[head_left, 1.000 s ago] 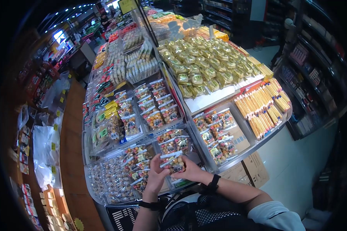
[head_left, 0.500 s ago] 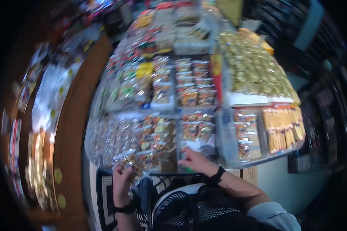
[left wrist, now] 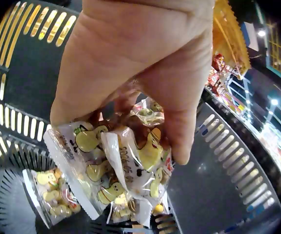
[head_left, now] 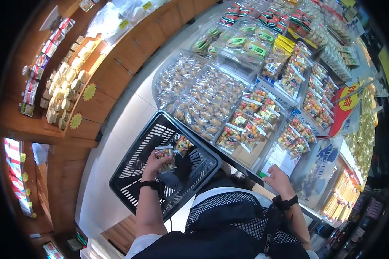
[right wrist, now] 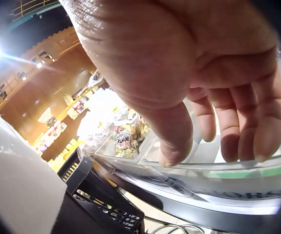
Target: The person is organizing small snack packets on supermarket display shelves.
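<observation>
My left hand [head_left: 154, 165] is down inside a black slotted shopping basket [head_left: 215, 164], gripping small clear snack packets [left wrist: 138, 163] printed with yellow cartoon figures. Thumb and fingers close around their upper part in the left wrist view. Another snack packet [left wrist: 55, 197] lies on the basket floor to the left of them. My right hand [head_left: 280, 180] holds nothing. Its fingers hang loosely bent at the front wall of a clear display bin [right wrist: 228, 168], and part of a white sheet shows behind them.
Bins of colourful snack packets [head_left: 246, 125] and brown wrapped snacks [head_left: 207, 103] stand just beyond the basket. Wooden shelves [head_left: 112, 86] with packaged goods run along the left, across a tiled aisle [head_left: 129, 112]. Packs of long sticks [head_left: 341, 194] lie at the right.
Both hands first held a packet over the bins. My right hand let go and stayed by the bin, while my left carried packets left and down into the basket. The head view swung left.
</observation>
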